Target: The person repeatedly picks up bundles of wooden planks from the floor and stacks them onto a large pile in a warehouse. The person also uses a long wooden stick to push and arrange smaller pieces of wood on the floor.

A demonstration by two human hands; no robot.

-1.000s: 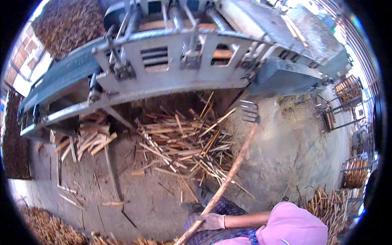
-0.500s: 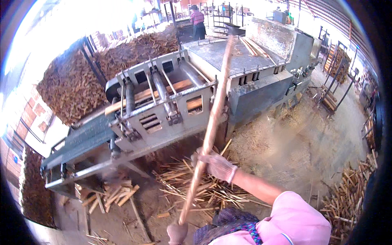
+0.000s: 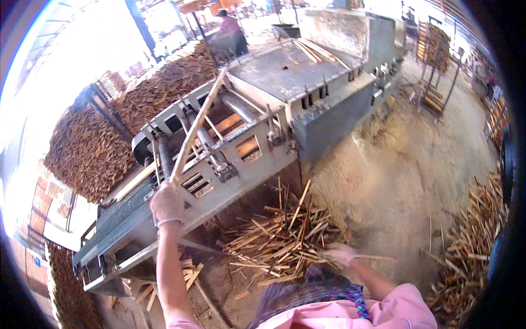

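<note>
My left hand [image 3: 167, 205], in a pale work glove, is closed around the lower end of a long thin wooden stick [image 3: 197, 129]. The stick slants up and away over the rollers of a grey machine [image 3: 274, 159]. Down at the right, my gloved right hand [image 3: 341, 254] has let the stick go, its slightly blurred fingers stretched toward a heap of thin wooden strips [image 3: 274, 241]. Whether it touches a strip is unclear. A board [image 3: 134, 182] lies at the upper end of the machine's dark sloping belt [image 3: 118, 214].
Stacked wood [image 3: 90, 148] rises behind the machine at the left. Sawdust [image 3: 378, 181] covers the floor at the right, near another pile of strips [image 3: 466, 247]. Loose strips [image 3: 324, 52] rest on the machine's flat top. A person [image 3: 233, 33] stands at the back.
The stick has swung left over the rollers. My left hand has risen with it; my right hand has left it and dropped toward the heap. The board has slid farther onto the belt.
</note>
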